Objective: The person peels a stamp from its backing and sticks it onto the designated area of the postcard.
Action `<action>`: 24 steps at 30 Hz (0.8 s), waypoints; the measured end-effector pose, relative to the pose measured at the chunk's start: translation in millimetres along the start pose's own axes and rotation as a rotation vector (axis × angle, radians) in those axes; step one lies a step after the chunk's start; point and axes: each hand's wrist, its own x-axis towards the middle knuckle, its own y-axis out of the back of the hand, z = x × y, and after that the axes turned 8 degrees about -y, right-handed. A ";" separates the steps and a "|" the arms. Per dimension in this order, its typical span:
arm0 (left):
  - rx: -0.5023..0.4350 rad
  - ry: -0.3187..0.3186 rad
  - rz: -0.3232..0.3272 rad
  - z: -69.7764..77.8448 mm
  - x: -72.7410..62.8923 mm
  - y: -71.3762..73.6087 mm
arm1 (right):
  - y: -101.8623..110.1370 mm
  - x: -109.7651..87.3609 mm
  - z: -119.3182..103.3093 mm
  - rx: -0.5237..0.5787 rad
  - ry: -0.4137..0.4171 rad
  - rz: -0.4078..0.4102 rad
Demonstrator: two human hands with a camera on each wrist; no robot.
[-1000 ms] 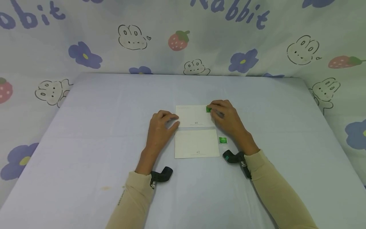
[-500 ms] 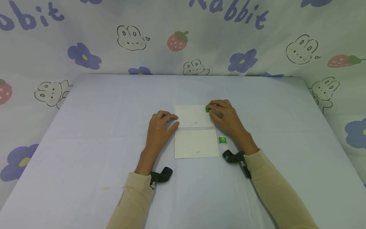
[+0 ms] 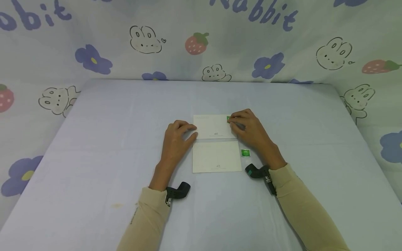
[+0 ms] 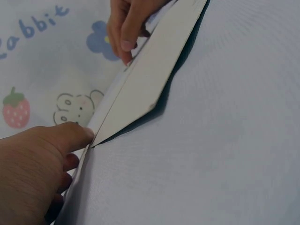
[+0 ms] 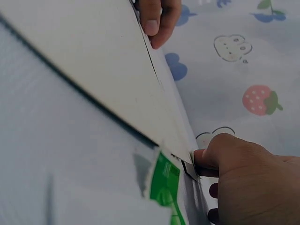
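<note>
- The green stamp (image 3: pixel 228 119) sits at the upper right corner of the far card (image 3: pixel 210 126), partly hidden by the right hand (image 3: pixel 251 130), whose thumb and forefinger appear to pinch it; a small twist there could leave it crooked or poking past the edge.
- The left hand (image 3: pixel 176 143) is loosely bent, thumb and forefinger apart, touching the far card's left edge and gripping nothing. Too light a touch, I'd say, and the card could skid under a push from the right.
- The near card (image 3: pixel 216 157) lies just below, almost edge to edge, so a skid could knock it askew.
- The second stamp (image 3: pixel 245 153) lies loose on the desk (image 3: pixel 94 174), beside the near card. The right wrist's camera (image 3: pixel 255 171) is near it; a low sweep of that arm could brush it away.
</note>
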 end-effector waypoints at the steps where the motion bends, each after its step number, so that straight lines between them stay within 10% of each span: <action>1: 0.001 0.000 -0.001 0.9 0.2 0.6 | 0.6 -0.2 -0.1 0.002 0.002 0.002; 11: -0.006 0.035 -0.029 6.9 0.8 -0.6 | 6.5 -7.7 5.5 0.119 -0.082 0.177; 24: -0.118 0.113 -0.014 7.7 -3.4 6.1 | 14.4 -39.6 6.5 0.208 -0.175 0.185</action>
